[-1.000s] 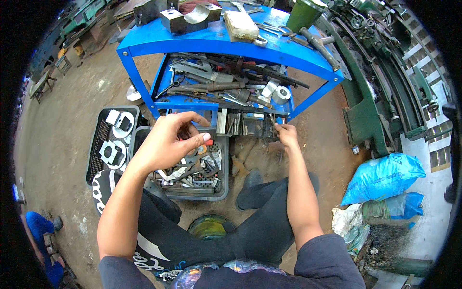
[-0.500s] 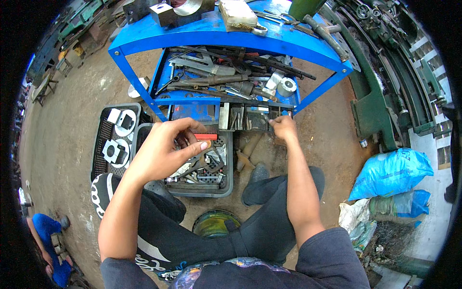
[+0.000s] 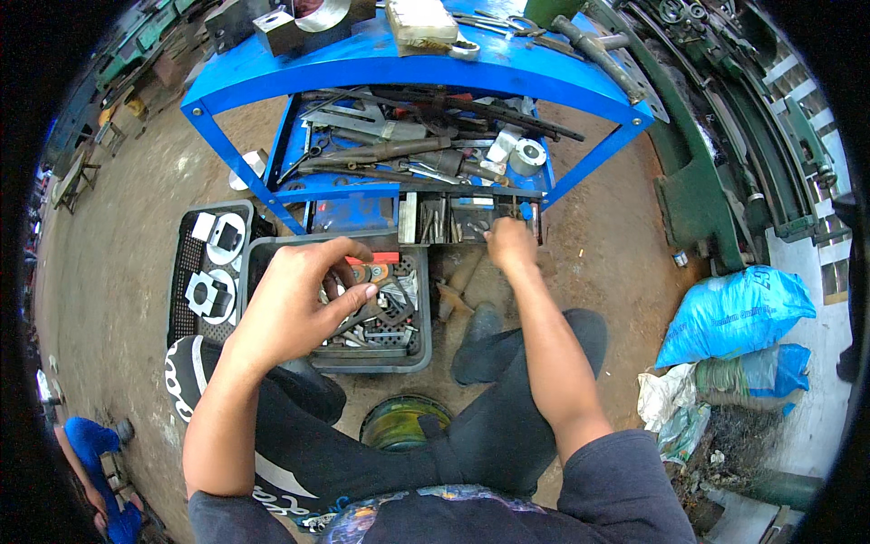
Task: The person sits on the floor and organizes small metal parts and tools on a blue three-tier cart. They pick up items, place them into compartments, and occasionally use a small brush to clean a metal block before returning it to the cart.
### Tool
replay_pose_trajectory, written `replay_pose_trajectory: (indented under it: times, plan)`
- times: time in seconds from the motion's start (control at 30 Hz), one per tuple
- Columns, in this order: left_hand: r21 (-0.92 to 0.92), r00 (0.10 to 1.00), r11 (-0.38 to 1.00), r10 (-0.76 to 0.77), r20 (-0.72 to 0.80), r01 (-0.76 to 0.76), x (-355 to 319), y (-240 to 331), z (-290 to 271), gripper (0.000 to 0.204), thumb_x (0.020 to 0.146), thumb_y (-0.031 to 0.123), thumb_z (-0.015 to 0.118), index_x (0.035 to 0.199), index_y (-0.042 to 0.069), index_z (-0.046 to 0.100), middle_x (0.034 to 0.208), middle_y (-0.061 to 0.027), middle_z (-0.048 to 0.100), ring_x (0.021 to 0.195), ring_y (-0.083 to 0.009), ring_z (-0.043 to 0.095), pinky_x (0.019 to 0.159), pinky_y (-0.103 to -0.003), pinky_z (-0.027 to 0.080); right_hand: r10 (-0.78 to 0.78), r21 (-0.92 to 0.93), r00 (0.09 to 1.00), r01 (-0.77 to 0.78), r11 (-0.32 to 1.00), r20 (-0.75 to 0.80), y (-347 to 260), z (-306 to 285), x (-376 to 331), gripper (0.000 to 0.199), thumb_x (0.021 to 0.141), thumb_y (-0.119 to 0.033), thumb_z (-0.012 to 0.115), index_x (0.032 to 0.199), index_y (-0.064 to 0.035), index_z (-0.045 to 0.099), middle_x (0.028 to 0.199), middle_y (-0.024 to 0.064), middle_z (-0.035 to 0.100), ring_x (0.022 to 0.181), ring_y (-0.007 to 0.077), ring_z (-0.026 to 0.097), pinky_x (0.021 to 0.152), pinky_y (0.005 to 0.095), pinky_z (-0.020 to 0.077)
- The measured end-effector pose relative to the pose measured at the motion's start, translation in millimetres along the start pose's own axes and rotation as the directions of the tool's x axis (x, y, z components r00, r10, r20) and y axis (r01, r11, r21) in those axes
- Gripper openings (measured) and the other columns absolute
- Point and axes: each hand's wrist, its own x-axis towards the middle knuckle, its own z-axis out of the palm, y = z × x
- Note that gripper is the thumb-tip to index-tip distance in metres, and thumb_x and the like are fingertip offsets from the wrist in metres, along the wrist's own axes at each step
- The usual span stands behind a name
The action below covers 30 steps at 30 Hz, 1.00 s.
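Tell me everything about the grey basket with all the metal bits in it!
The grey crate is a plastic tub with rounded corners and a holed, mesh-like bottom. It sits flat on the dirt floor, just in front of the blue rack and beside a black crate. Inside lies a jumble of dark metal parts, with something red and orange near the back. The left hand hovers above it, fingers curled, hiding part of the contents.
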Motion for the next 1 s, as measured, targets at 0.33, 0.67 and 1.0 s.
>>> replay_pose_trajectory:
  times: [0.33,0.67,1.0]
  plan:
    - [0.039,0.999,0.998,-0.052,-0.008,0.052,0,0,-10,0.028,0.085,0.015,0.079,0.106,-0.001,0.069,0.080,-0.0158,0.074,0.070,-0.0285,0.073,0.066,-0.038,0.057,-0.099,0.509,0.981,0.173,0.843,-0.169,-47,-59,-25,0.026,0.086,-0.029,0.082,0.096,-0.0055,0.078,0.092,0.0142,0.078,0.078,0.0274,0.073,0.073,0.0392,0.0556]
    - [0.113,1.000,0.993,0.018,0.007,-0.018,-5,-10,-10,0.028,0.086,0.020,0.078,0.105,0.001,0.070,0.085,-0.0186,0.074,0.078,-0.0362,0.073,0.073,-0.046,0.056,-0.282,-0.124,0.611,0.289,0.949,-0.740,-47,-290,65,0.019,0.090,-0.022,0.071,0.097,-0.0065,0.079,0.104,0.0167,0.071,0.100,0.0348,0.068,0.089,0.0478,0.0538]
    - [0.159,0.998,0.986,0.055,0.027,-0.058,-13,-13,-5,0.031,0.086,0.025,0.077,0.105,0.002,0.069,0.088,-0.0187,0.074,0.089,-0.0394,0.072,0.080,-0.049,0.057,-0.423,-0.265,0.681,0.330,0.906,-0.598,-51,-282,96,0.017,0.089,-0.021,0.075,0.105,-0.0150,0.081,0.104,0.0128,0.070,0.107,0.0336,0.065,0.091,0.0473,0.0525]
